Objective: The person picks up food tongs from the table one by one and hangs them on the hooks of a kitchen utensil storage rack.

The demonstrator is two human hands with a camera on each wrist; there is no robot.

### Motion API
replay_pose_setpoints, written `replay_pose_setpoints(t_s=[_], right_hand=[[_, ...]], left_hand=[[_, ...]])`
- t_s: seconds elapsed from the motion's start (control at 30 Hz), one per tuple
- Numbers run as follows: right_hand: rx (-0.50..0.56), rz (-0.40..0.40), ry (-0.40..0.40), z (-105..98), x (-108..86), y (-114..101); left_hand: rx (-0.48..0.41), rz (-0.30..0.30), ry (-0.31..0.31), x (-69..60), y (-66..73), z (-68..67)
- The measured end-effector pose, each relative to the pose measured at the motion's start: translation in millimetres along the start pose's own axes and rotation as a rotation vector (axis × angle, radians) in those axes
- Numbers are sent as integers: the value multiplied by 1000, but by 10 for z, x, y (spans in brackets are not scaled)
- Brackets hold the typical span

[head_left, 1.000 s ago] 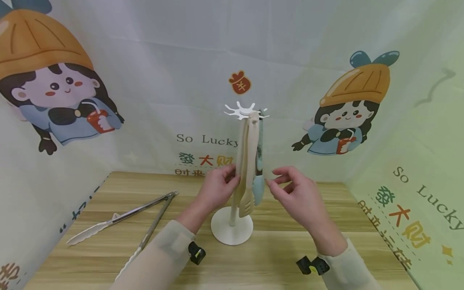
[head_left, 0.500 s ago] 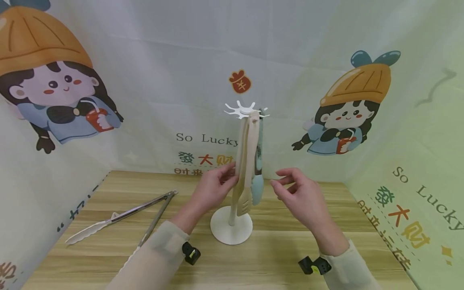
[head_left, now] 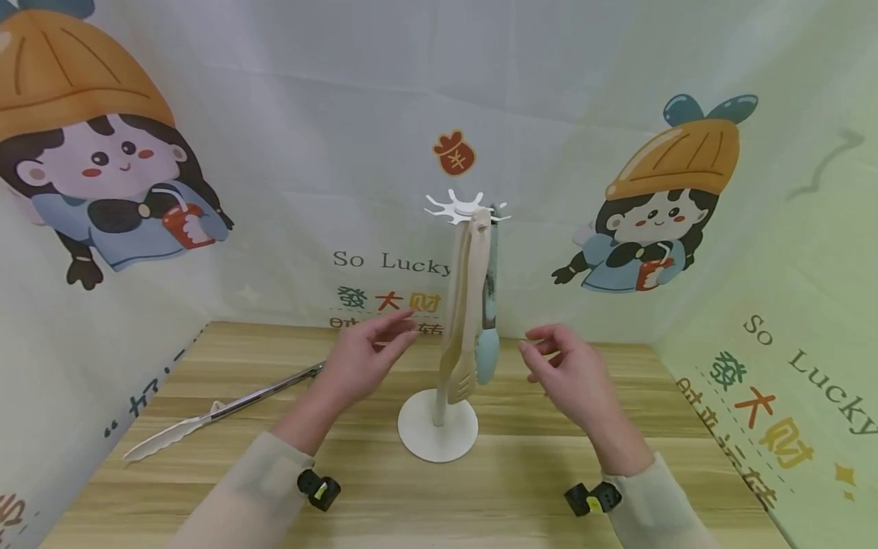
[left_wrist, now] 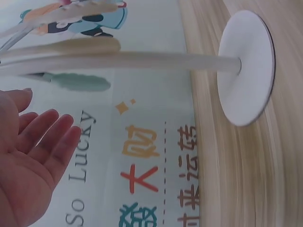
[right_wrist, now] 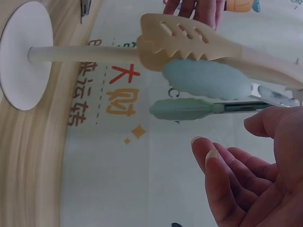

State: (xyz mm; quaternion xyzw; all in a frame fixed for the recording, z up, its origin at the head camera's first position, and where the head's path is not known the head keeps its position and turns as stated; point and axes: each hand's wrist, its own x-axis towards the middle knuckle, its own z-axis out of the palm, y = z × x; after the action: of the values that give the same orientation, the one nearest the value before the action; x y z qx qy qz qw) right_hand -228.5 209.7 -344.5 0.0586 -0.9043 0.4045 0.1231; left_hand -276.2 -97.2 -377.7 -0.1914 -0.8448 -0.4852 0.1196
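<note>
Tongs (head_left: pixel 473 301) hung on stand (head_left: pixel 418 428), left hand (head_left: pixel 358 357) seen at nine o'clock, right hand (head_left: pixel 571 374) at three, fingers (head_left: pixel 392 322) half parted, unfilled

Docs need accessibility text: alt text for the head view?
Left hand and right hand, holding nothing, flank a white stand hung with beige tongs and blue-tipped tongs. White-tipped metal tongs lie on the wooden table, partly hidden by the left arm.

Head view forward and downward, both wrist views close, turned sideways, sharing stand (left_wrist: pixel 203 62)
</note>
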Motion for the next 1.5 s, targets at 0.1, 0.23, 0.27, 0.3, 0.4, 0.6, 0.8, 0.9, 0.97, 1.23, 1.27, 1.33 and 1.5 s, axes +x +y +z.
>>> replay_pose_setpoints(t_s=[0.1,0.23,0.27,0.3,0.4,0.6,0.8,0.9,0.97,1.23,1.27,1.33,1.5], right_hand=[[14,23,-14,46,39,76],[27,45,-38,117,103,180],[31,50,-45,140,121,207],[35,55,-55,165,136,233],[40,71,-83,255,171,312],[36,90,-151,512,210,441],[92,85,-243,783,207,527],[87,54,-281,897,203,561],[62,17,-297,960,200,569],[82,-109,-334,1138,195,500],[92,-118,-336,1154,196,490],[108,-145,-334,1172,193,470],[132,-141,-313,1202,180,443]], left_hand=[[15,-34,7,-57,-50,-99],[28,-53,17,-131,-106,-214],[30,-56,19,-150,-116,-238],[30,-52,19,-167,-130,-259],[35,-48,20,-219,-158,-313],[68,-48,41,-290,-196,-418],[107,-64,67,-311,-268,-560],[120,-78,76,-319,-328,-638],[130,-92,83,-329,-373,-689],[129,-146,66,-399,-543,-885],[132,-149,60,-408,-570,-904],[150,-161,43,-422,-641,-941],[292,-221,-65,-459,-887,-1022]])
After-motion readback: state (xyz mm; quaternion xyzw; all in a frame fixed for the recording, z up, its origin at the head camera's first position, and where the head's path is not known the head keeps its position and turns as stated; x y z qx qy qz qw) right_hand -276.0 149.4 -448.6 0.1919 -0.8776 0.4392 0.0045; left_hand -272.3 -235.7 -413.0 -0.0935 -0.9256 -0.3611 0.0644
